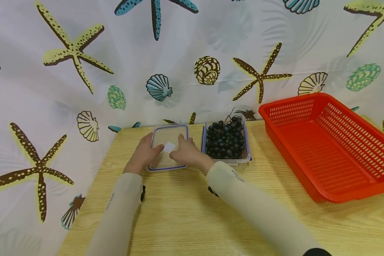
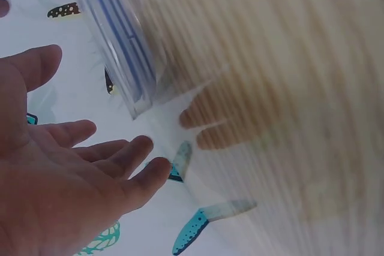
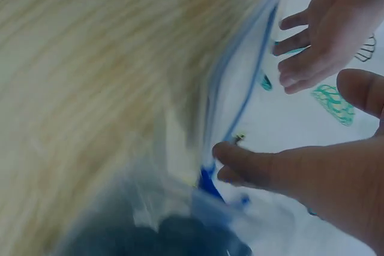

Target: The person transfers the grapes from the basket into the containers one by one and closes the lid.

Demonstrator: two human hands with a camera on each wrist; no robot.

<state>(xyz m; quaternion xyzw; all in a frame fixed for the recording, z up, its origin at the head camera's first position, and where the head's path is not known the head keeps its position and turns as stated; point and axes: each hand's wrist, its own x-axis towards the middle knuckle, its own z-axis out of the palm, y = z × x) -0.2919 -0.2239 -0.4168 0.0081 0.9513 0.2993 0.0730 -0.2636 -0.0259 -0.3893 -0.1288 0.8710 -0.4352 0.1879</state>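
A clear plastic food box [image 1: 169, 135] with a blue-lined lid lies on the wooden table, a small white label [image 1: 169, 147] on top. Along its left side is my left hand [image 1: 144, 154], its fingers spread and loosely bent. In the left wrist view those fingers stand beside the blue-lined rim [image 2: 129, 40], with a gap between palm and box. My right hand [image 1: 188, 153] reaches over the box's right edge, and the right wrist view has its fingertips right at the rim [image 3: 249, 79]. Close by my right hand, a second clear box [image 1: 248, 144] holds dark grapes [image 1: 225, 138].
To the right stands a large red plastic basket [image 1: 291, 167] with slotted sides. Behind the table [image 1: 185, 217] hangs a white cloth [image 1: 185, 46] printed with starfish and shells. The grape box sits close to the table's back edge.
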